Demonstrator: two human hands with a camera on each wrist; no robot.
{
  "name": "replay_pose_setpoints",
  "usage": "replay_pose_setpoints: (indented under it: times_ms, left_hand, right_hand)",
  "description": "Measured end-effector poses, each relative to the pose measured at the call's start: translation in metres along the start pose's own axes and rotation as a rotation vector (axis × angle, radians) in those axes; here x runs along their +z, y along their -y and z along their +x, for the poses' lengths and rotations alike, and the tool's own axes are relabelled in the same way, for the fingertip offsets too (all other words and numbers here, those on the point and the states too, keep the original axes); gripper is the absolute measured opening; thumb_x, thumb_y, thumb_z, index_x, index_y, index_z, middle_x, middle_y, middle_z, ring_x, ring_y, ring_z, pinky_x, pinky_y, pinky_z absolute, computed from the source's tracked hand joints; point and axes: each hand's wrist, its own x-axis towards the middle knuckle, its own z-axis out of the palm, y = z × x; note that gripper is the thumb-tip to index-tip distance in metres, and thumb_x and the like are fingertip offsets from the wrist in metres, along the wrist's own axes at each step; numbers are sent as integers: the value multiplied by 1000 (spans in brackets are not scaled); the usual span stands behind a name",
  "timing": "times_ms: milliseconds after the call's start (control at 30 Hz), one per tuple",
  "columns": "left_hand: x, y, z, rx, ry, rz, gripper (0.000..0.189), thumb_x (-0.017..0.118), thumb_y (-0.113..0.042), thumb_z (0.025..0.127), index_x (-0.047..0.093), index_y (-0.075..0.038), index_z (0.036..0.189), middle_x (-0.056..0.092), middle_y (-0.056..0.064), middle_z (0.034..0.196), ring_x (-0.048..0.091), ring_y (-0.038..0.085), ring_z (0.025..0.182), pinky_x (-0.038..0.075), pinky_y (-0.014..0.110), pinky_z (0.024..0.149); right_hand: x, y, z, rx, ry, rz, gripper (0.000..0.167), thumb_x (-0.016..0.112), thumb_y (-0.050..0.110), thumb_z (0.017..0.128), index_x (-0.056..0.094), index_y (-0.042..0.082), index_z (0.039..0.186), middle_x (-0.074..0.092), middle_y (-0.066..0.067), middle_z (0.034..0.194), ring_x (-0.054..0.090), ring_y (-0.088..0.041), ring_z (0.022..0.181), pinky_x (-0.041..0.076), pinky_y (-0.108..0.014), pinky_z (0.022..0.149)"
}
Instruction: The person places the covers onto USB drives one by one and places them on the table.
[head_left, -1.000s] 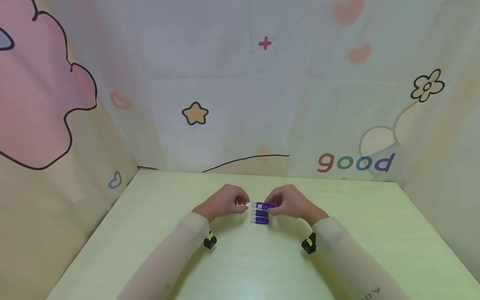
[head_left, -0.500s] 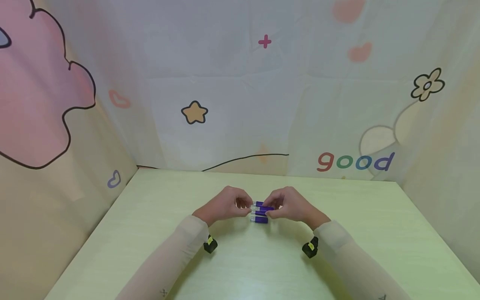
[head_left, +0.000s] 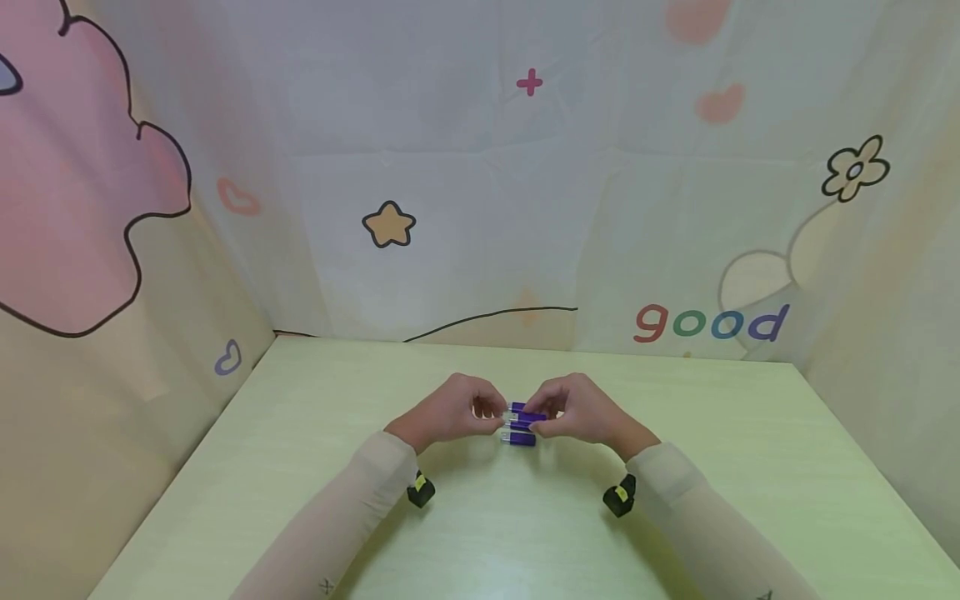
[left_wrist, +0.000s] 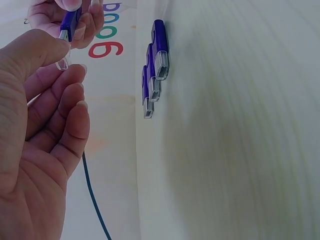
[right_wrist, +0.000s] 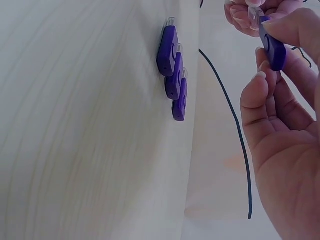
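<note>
My right hand (head_left: 581,408) pinches a purple USB flash drive (right_wrist: 274,49) between thumb and fingers, its metal plug (left_wrist: 63,35) pointing to the left hand. With thumb and fingertips my left hand (head_left: 453,408) holds a small clear cap (left_wrist: 62,64) at that plug end. In the left wrist view, part of the plug shows above the left thumb; how far the cap covers it is partly hidden by the fingers. Beneath the hands, three more purple flash drives lie on the table in a row, the nearest drive (head_left: 522,439) wearing a clear cap like the others.
The pale wood-grain table (head_left: 480,533) reaches back to a printed curtain (head_left: 465,208), which also hangs at both sides. A black wrist camera (head_left: 422,489) is strapped under the left sleeve, and another black camera (head_left: 619,496) under the right.
The clear cap and the held flash drive, apart one second ago, have come together end to end. Both hands moved slightly nearer each other, and have barely moved in the last half second.
</note>
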Motion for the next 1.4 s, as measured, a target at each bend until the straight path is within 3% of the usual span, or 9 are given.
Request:
replay_pose_setpoints:
  times_ms: [1133, 1400]
  left_hand:
    - [3, -5, 2, 47, 6, 26, 11, 77, -12, 91, 78, -8, 101, 74, -3, 92, 61, 6, 79, 55, 21, 73]
    - [0, -8, 1, 39, 70, 78, 10, 74, -12, 95, 78, -11, 103, 74, -4, 92, 61, 5, 78, 55, 19, 74]
  right_hand:
    - [1, 6, 3, -19, 25, -31, 14, 83, 16, 85, 82, 18, 98, 77, 4, 93, 66, -14, 79, 58, -28, 77]
    - [1, 4, 9, -117, 65, -62, 13, 81, 10, 85, 83, 15, 97, 77, 4, 91, 68, -9, 77, 60, -29, 76]
